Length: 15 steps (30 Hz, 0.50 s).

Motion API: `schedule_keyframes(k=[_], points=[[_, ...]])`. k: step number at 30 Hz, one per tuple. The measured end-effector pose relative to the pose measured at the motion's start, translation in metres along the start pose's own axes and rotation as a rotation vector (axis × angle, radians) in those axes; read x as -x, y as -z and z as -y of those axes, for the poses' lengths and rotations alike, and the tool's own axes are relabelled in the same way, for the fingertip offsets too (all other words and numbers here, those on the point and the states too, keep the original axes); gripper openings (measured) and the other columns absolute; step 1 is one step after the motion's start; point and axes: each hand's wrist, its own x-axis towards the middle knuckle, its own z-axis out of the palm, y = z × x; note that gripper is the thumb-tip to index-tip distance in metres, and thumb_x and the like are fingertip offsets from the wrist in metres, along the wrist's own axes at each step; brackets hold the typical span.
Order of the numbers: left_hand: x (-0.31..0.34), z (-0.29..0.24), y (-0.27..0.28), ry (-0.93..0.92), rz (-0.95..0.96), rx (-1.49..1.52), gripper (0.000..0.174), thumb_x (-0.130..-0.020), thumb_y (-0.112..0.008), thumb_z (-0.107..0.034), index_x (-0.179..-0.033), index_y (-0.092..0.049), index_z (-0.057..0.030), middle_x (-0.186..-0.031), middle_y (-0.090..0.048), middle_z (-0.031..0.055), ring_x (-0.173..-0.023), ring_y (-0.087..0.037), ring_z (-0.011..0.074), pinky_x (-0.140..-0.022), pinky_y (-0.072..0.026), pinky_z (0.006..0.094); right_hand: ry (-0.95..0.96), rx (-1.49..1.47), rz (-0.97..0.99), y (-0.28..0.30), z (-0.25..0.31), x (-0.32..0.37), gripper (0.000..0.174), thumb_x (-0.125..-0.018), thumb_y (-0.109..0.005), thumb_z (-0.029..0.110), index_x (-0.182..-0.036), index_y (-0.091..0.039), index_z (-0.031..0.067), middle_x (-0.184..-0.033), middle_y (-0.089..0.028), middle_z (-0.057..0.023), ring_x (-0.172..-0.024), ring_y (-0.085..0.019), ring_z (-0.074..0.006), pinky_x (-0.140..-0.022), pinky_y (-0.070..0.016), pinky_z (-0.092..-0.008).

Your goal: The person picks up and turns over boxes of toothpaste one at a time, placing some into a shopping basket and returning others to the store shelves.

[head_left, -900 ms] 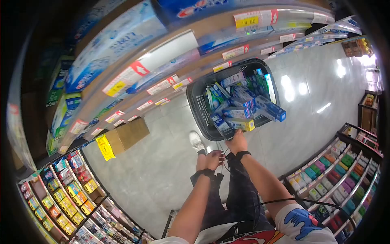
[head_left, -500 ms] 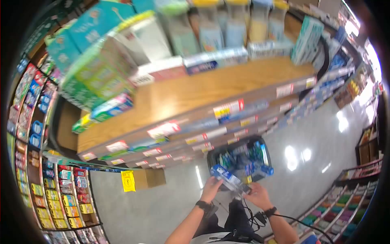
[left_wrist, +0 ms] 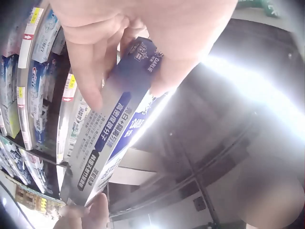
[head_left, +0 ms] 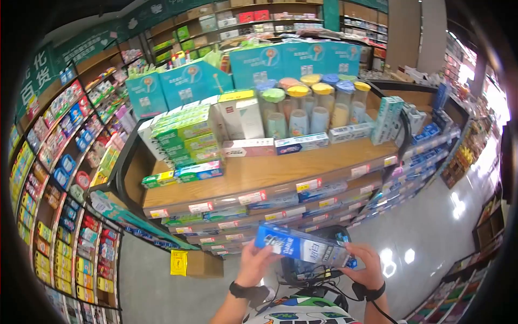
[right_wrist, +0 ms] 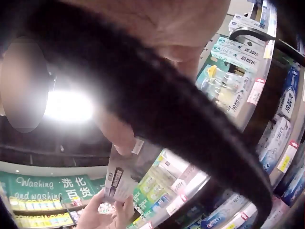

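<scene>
We now have the toothpaste box [head_left: 302, 247] up from the basket [head_left: 293, 273], raised higher than a moment ago — it spans the lower centre of the frame, our left hand [head_left: 256, 262] and right hand [head_left: 368, 265] each with its grip clamped on one end, below the wooden shelf [head_left: 270, 177]; lifting looks done.

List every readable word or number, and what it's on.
"DARLIE": held toothpaste box
"高密度微分子": same box
"DARLIE": green shelved cartons
"Washing and washing": green sign
"洗化百货": same sign
"Crest": blue carton
"冷酸灵": another blue carton
Price tags and other lettering: too small or blurred.
</scene>
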Motion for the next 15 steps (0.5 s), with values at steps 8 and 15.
schedule_keyframes(k=[8,15], points=[[0.025,0.021,0.015,-0.103,-0.093,-0.075,0.044,-0.089,-0.067,-0.003,-0.13,-0.051,0.0007,-0.116,-0.064,0.0109,-0.106,-0.066,0.0227,-0.09,-0.0593,0.0448,-0.232,-0.386,-0.012,0.004,0.002,-0.008,0.061,-0.071,-0.086,-0.001,-0.127,-0.062,0.0037,-0.131,-0.066,-0.0121,-0.121,-0.063,-0.0254,-0.099,-0.0547,-0.0362],[0.033,0.006,-0.008,-0.15,-0.076,-0.363,0.056,-0.084,-0.072,0.004,-0.135,-0.048,0.0026,-0.116,-0.062,0.01,-0.106,-0.065,0.0196,-0.083,-0.0627,0.0374,-0.335,-0.588,0.001,-0.001,-0.019,0.023,0.072,-0.07,-0.085,-0.008,-0.134,-0.056,0.0024,-0.139,-0.059,-0.0153,-0.126,-0.059,-0.0259,-0.098,-0.0556,-0.0374]])
